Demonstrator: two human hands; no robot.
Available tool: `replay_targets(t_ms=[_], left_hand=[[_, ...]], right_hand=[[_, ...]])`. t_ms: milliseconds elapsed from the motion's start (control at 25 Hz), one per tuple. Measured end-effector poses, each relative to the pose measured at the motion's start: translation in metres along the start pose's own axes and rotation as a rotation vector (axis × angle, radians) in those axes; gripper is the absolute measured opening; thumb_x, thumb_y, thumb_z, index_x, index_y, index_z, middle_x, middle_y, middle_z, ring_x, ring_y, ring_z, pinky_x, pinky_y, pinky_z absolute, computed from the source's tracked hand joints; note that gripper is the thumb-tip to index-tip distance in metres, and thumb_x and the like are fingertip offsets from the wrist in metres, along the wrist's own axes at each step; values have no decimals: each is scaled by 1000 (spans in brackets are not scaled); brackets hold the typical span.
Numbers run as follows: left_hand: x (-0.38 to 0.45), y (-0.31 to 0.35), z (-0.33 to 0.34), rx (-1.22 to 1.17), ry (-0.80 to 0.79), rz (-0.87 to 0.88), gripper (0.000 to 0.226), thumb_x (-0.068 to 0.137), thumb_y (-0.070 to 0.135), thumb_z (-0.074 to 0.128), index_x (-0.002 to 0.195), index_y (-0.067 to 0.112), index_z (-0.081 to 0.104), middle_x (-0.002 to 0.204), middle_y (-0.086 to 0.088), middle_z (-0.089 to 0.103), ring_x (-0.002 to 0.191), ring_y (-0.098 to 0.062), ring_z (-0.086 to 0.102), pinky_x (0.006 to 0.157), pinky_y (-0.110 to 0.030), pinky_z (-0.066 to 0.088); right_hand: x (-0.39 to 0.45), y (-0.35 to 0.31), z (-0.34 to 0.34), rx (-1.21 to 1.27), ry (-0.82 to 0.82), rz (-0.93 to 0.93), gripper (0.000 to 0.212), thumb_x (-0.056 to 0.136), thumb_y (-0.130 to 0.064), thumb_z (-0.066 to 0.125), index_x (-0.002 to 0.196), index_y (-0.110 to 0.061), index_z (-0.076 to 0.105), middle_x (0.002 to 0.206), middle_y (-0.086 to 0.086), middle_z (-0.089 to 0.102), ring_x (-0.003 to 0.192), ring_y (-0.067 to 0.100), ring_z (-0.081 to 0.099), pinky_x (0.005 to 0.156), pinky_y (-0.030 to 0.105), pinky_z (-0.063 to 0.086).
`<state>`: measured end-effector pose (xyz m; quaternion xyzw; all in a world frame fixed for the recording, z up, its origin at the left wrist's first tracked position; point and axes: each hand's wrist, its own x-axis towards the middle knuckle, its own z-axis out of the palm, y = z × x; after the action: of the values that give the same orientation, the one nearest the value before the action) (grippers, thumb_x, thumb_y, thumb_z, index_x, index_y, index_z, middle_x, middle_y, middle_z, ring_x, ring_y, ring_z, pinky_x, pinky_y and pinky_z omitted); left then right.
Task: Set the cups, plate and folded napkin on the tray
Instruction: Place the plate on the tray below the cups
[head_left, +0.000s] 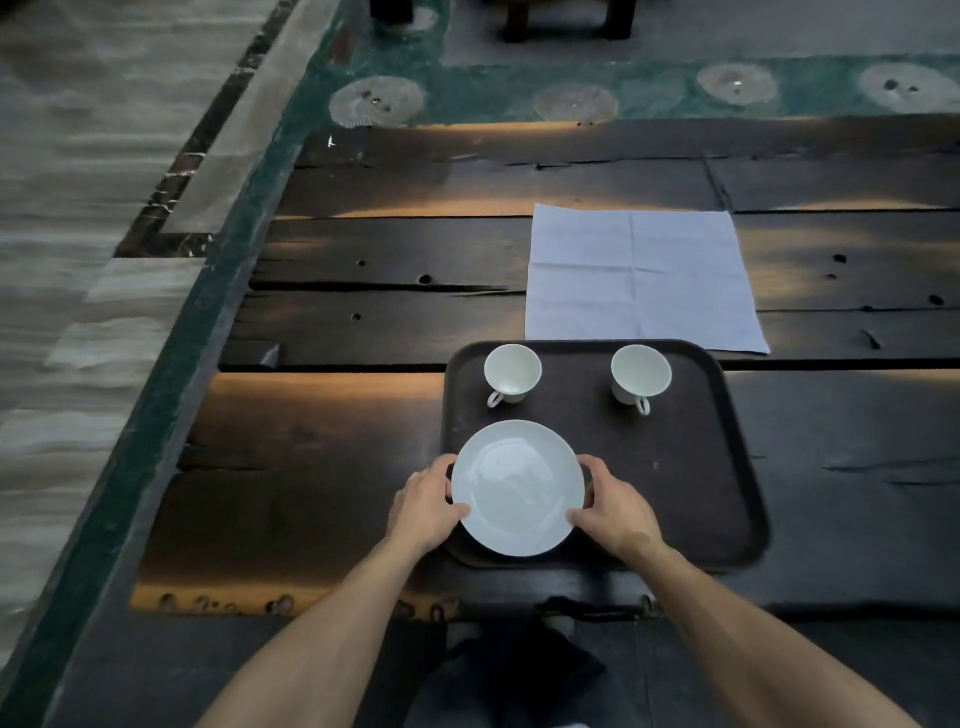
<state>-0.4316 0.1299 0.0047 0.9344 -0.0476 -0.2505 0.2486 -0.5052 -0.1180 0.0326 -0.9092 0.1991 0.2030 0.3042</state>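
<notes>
A dark rectangular tray (691, 467) lies on the wooden table in front of me. Two white cups stand at its far side, the left cup (512, 373) and the right cup (640, 374), both with handles toward me. A white plate (517, 486) is over the tray's near left corner. My left hand (426, 501) grips its left rim and my right hand (615, 501) grips its right rim. I cannot tell whether the plate rests on the tray or is just above it. A pale napkin (641, 278) lies unfolded and flat on the table beyond the tray.
The dark plank table (363, 322) has cracks and holes, and its left edge runs diagonally beside a green patterned carpet (483, 91). Dark furniture legs (569, 21) stand at the far top. My knees show below the table's near edge.
</notes>
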Motion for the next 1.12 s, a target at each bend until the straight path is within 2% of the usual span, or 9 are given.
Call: replay_targets(t_ms=[640, 840, 1120], left_hand=[[14, 5, 13, 48, 25, -62, 63, 78, 23, 67, 135, 36, 42, 108, 7, 62, 104, -23, 55, 88, -46, 49], [14, 6, 13, 57, 21, -71, 65, 81, 19, 64, 139, 33, 40, 116, 2, 61, 112, -25, 53, 94, -48, 46], [13, 11, 13, 173, 6, -73, 59, 84, 19, 58, 138, 31, 38, 122, 0, 58, 115, -26, 52, 93, -43, 40]], right_hand=[[22, 11, 17, 48, -36, 30, 70, 69, -25, 63, 131, -39, 33, 79, -12, 61, 75, 15, 62, 67, 36, 53], [23, 12, 21, 58, -39, 34, 69, 69, -25, 63, 130, -40, 34, 77, -11, 60, 73, 15, 61, 66, 37, 53], [24, 12, 22, 55, -35, 40, 67, 69, -25, 62, 127, -40, 33, 77, -9, 61, 73, 17, 62, 68, 40, 55]])
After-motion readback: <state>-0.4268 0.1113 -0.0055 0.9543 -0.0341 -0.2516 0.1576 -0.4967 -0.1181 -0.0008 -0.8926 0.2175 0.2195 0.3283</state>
